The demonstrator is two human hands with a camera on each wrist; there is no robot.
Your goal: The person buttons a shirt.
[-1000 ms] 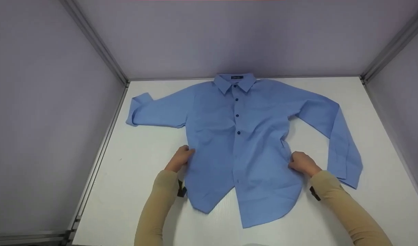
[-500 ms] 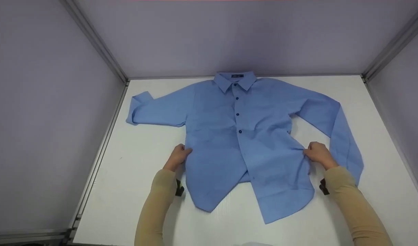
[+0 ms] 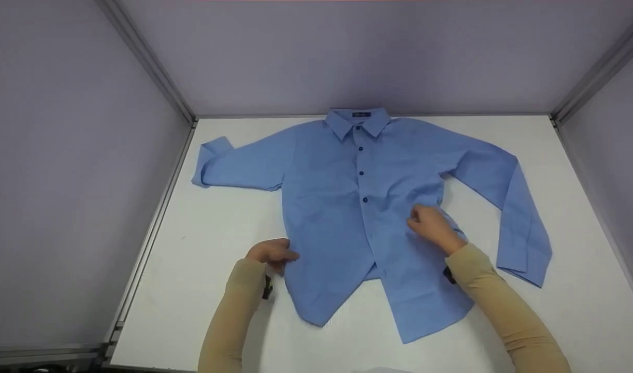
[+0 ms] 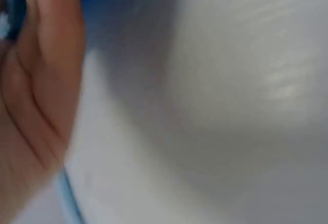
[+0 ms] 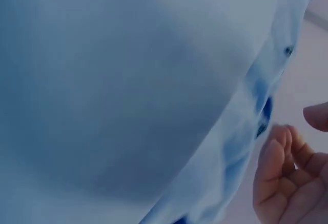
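A light blue button-up shirt (image 3: 321,217) lies front side up, its collar (image 3: 357,122) toward the back wall. At the shirt's left edge, my left hand (image 3: 272,252) has its thumb over the cloth and its fingers spread. In the left wrist view, that hand (image 4: 46,80) shows at the left with blue cloth near its fingers. My right hand (image 3: 430,225) is over the right front panel, below the last fastened button. The right wrist view shows the right hand (image 5: 292,183) with loosely bent fingers, thumb apart, nothing between them; blue cloth (image 5: 128,90) fills much of that view.
The white table (image 3: 176,290) meets grey panels (image 3: 275,57) at the back and sides. One sleeve (image 3: 244,168) reaches left with its cuff end turned up. The other sleeve (image 3: 513,217) bends down on the right.
My right hand pulled the shirt's side outward, then let go and moved left over the front panel. My left hand slid down along the left edge and its fingers spread.
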